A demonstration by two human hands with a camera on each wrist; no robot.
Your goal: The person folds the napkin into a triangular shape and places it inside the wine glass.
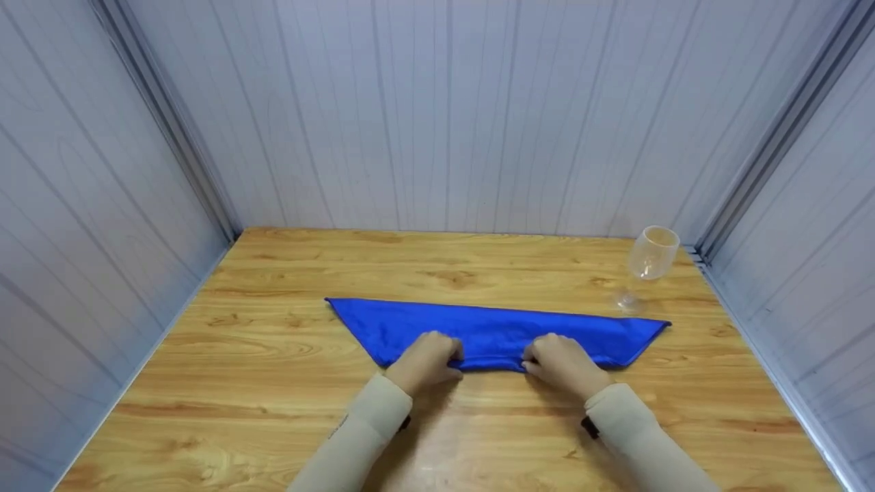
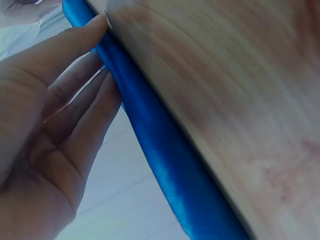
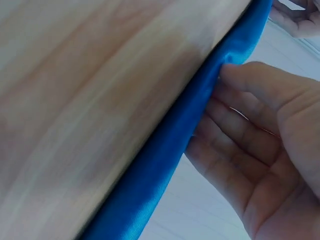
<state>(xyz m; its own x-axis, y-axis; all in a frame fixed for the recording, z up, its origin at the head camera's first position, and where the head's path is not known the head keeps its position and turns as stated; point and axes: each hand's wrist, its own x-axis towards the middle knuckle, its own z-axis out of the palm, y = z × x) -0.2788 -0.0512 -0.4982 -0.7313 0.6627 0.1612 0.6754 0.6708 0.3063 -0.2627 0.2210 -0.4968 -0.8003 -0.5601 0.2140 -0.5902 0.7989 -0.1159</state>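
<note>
A shiny blue cloth (image 1: 485, 331) lies on the wooden table, folded into a wide, low shape with a pointed corner at each end. Its near edge forms a thick rolled fold. My left hand (image 1: 425, 361) pinches that edge left of the middle, thumb on the near side and curled fingers over the top. Farther right along the same edge, my right hand (image 1: 564, 363) grips the fold likewise. Both wrist views show thumb and fingertips against the blue roll (image 2: 150, 125), with the palms hollow.
A clear stemmed wine glass (image 1: 654, 254) stands upright beyond the cloth's right end. White panelled walls (image 1: 437, 116) enclose the wooden table (image 1: 273, 328) at the back and both sides.
</note>
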